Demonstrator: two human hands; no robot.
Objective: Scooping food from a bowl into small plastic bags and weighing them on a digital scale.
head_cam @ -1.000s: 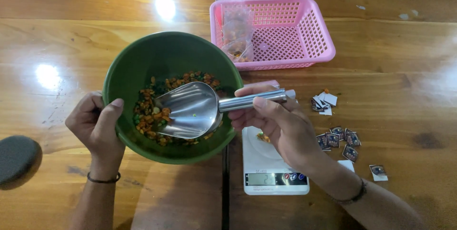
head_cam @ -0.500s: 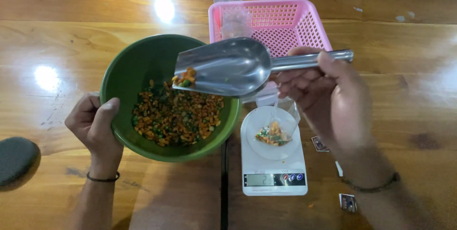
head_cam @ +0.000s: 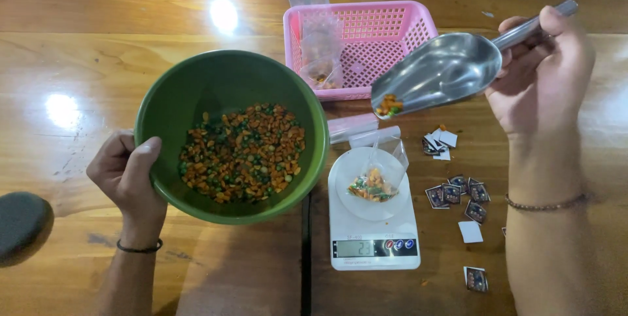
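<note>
Scoop [head_cam: 439,70] tip above scale [head_cam: 371,224] bag [head_cam: 373,178]

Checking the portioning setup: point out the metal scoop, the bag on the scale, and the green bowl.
metal scoop [head_cam: 439,70], head view, middle of its hollow blade.
bag on the scale [head_cam: 376,175], head view, clear plastic above the mix.
green bowl [head_cam: 222,84], head view, bare inner wall.

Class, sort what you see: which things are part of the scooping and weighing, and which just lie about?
In use: left hand on green bowl; right hand holding metal scoop; clear bag; scale.

Lying about: pink basket; small paper labels; dark object.
</note>
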